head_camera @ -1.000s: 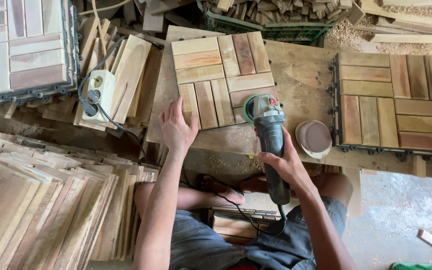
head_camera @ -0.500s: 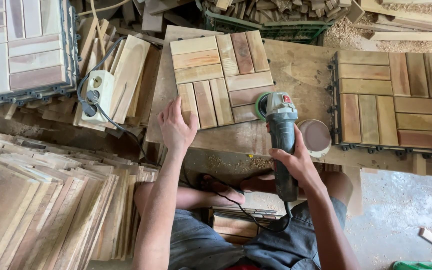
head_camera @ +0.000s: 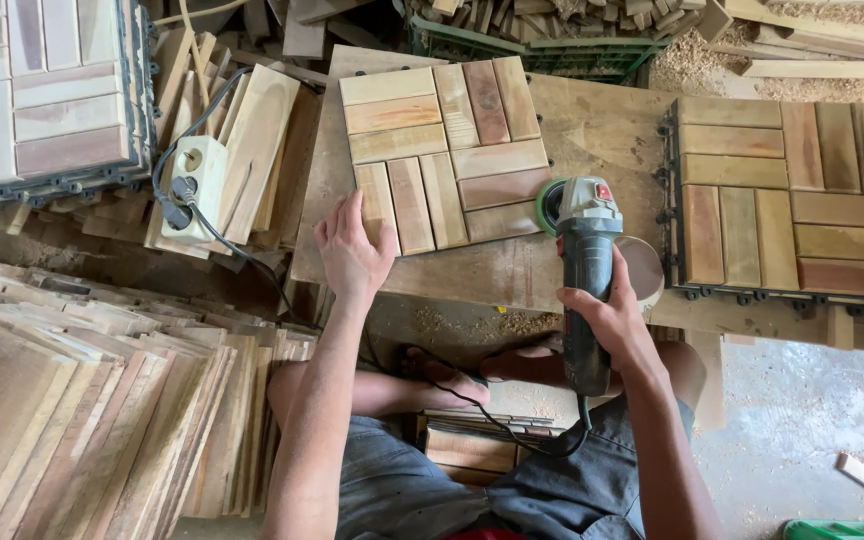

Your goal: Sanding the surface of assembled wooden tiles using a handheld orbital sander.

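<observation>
A square wooden tile point(head_camera: 447, 155) made of slats lies on a board workbench point(head_camera: 592, 125) in front of me. My left hand point(head_camera: 352, 250) rests flat on the tile's near left corner, fingers spread. My right hand point(head_camera: 607, 315) grips the dark body of an angle grinder point(head_camera: 584, 250). Its green disc sits just off the tile's right near edge, over the bench. A black cable runs from the grinder's rear down across my lap.
A second slatted tile point(head_camera: 787, 195) lies at the right of the bench. A stack of tiles point(head_camera: 37, 95) sits top left, beside a white power socket point(head_camera: 192, 185). Loose slats point(head_camera: 92, 400) are piled at left. A round disc point(head_camera: 642, 265) lies under the grinder.
The grinder has moved right, off the tile's corner to just past its right edge. My left hand has stayed on the tile.
</observation>
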